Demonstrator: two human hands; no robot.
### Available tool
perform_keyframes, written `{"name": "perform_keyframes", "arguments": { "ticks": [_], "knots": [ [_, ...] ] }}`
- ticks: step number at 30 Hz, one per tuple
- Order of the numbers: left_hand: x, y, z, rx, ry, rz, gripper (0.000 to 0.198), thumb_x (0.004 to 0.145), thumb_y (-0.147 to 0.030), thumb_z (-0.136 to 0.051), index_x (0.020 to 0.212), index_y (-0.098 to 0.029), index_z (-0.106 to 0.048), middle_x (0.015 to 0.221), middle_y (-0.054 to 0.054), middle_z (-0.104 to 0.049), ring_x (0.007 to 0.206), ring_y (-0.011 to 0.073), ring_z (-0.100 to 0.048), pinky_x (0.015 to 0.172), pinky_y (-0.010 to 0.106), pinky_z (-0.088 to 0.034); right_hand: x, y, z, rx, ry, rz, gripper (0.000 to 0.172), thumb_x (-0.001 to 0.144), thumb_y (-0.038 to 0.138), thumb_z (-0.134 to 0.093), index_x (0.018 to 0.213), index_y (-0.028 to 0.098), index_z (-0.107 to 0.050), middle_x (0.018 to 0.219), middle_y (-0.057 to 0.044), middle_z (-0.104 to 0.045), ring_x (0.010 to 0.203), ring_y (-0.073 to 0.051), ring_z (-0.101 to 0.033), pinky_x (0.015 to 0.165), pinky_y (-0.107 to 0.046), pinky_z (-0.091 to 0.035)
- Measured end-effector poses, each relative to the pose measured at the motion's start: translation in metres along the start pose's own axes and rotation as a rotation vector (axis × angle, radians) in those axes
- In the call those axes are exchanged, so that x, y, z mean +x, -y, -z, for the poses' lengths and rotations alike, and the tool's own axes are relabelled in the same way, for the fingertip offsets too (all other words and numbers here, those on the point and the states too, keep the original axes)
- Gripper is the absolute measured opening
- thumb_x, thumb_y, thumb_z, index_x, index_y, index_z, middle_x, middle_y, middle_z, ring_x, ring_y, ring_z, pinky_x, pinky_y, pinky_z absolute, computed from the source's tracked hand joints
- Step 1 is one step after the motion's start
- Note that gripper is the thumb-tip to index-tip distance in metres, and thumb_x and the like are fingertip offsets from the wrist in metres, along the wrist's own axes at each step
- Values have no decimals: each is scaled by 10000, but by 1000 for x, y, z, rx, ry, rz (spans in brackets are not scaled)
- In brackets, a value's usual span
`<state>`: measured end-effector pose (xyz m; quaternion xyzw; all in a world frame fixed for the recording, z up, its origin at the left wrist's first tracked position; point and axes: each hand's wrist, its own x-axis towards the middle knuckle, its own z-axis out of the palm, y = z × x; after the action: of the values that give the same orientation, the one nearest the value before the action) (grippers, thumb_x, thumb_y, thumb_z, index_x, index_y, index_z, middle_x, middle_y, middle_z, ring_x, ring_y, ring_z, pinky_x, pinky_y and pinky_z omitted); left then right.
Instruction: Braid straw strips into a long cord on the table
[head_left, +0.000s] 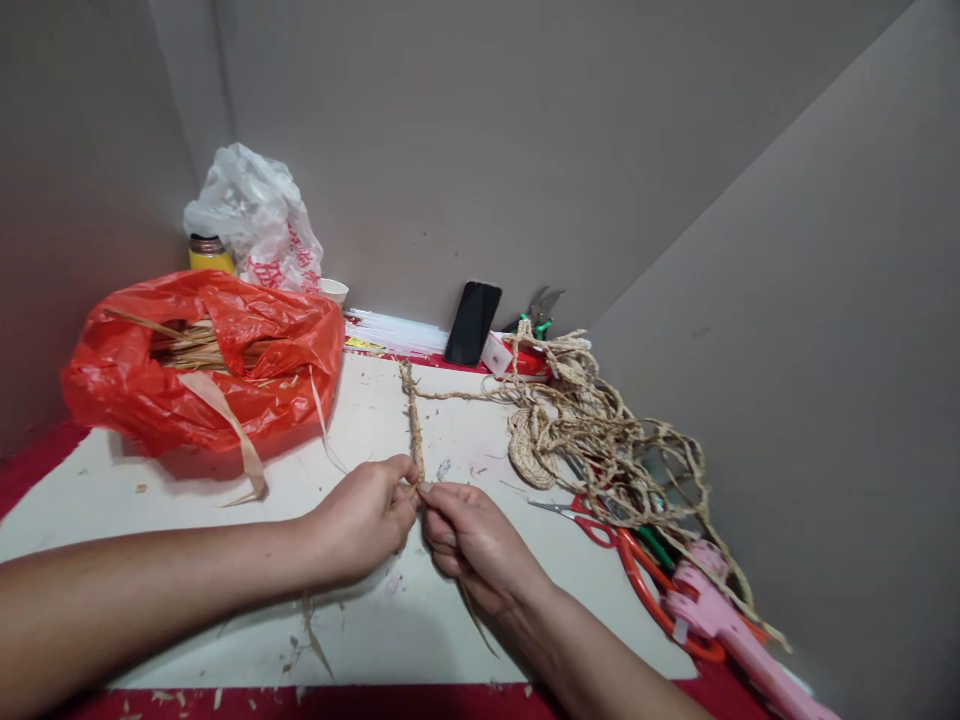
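A tan braided cord (415,425) lies on the white sheet, running from the middle of the sheet down to the fingers. My left hand (375,515) pinches its near end. Close beside it, my right hand (469,535) is closed on the same end, thumb and forefinger pressed together. Loose strands (477,620) hang below both hands. A large tangle of braided cord (577,430) lies to the right, and a thin length runs from it toward the far end of the held piece.
A red plastic bag (210,400) of dry strips sits left, with a yellow bottle (211,258) behind. A black phone (472,322) leans at the back. Scissors (592,525) and a pink glue gun (724,610) lie right. Grey walls (420,150) enclose the table.
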<state>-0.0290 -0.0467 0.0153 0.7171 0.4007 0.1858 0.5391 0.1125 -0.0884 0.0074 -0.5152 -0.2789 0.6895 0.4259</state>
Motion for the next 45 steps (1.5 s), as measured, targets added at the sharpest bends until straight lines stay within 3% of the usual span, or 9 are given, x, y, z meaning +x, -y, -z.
{"name": "perform_keyframes", "arguments": {
  "ticks": [7, 10, 14, 20, 24, 27, 33, 38, 45],
  "knots": [
    [-12, 3, -9, 154, -18, -46, 332, 752, -228, -496, 1079, -171, -515, 595, -29, -551, 507, 122, -481, 484, 213, -300, 0, 0, 4, 30, 34, -6, 340, 688, 347, -696, 560, 168, -437, 379, 127, -267, 342, -3, -107, 346, -179, -61],
    [-8, -3, 3, 185, -9, -67, 224, 774, -288, -497, 940, -176, -597, 606, -18, -549, 533, 124, -477, 494, 218, -301, -1, 3, 9, 61, 84, -25, 280, 710, 316, -685, 605, 157, -480, 392, 131, -252, 356, -5, -86, 351, -174, -57],
    [8, -5, 19, 85, -153, -120, 208, 816, -261, -425, 819, -165, -609, 716, 6, -585, 685, 136, -517, 641, 230, -374, -1, 8, 14, 101, 137, -66, 244, 705, 297, -700, 651, 141, -521, 408, 132, -249, 367, -5, -86, 354, -167, -51],
    [19, 8, 7, -281, 79, -58, 181, 802, -266, -478, 864, -133, -584, 757, 18, -593, 711, 121, -520, 712, 243, -411, 2, 10, 17, 83, 193, -91, 240, 712, 318, -708, 706, 118, -574, 399, 133, -257, 350, 2, -90, 353, -168, -54],
    [17, 11, 0, -506, 194, 96, 173, 788, -305, -493, 766, -139, -532, 629, -4, -544, 542, 93, -503, 602, 239, -437, 3, 11, 20, 66, 210, -91, 249, 715, 317, -711, 676, 118, -566, 403, 126, -272, 356, 2, -96, 350, -168, -59],
    [16, 11, 1, -403, 184, 141, 195, 802, -339, -482, 762, -155, -534, 525, -47, -478, 412, 71, -401, 476, 207, -365, 3, 12, 22, 60, 235, -111, 237, 718, 307, -706, 679, 122, -564, 403, 128, -267, 351, 1, -98, 349, -167, -56],
    [14, 10, 6, -78, 88, -114, 231, 831, -269, -443, 736, -141, -610, 717, 9, -617, 683, 121, -521, 661, 215, -388, 2, 16, 21, -36, 219, -97, 275, 697, 351, -716, 670, 130, -555, 398, 126, -267, 356, -6, -107, 350, -175, -51],
    [12, 8, 8, 141, 43, -145, 247, 840, -254, -414, 685, -162, -583, 637, -8, -562, 623, 122, -484, 611, 214, -348, 2, 15, 22, -165, 202, -34, 280, 725, 390, -674, 669, 142, -557, 389, 120, -291, 344, -24, -126, 352, -202, -69],
    [16, 7, 8, -72, 123, -62, 228, 825, -286, -427, 677, -163, -548, 601, -27, -497, 586, 105, -431, 574, 203, -336, 4, 14, 24, -549, 125, 169, 317, 789, 440, -584, 680, 142, -583, 498, 65, -360, 460, -69, -252, 432, -214, -186]
  ]
}}
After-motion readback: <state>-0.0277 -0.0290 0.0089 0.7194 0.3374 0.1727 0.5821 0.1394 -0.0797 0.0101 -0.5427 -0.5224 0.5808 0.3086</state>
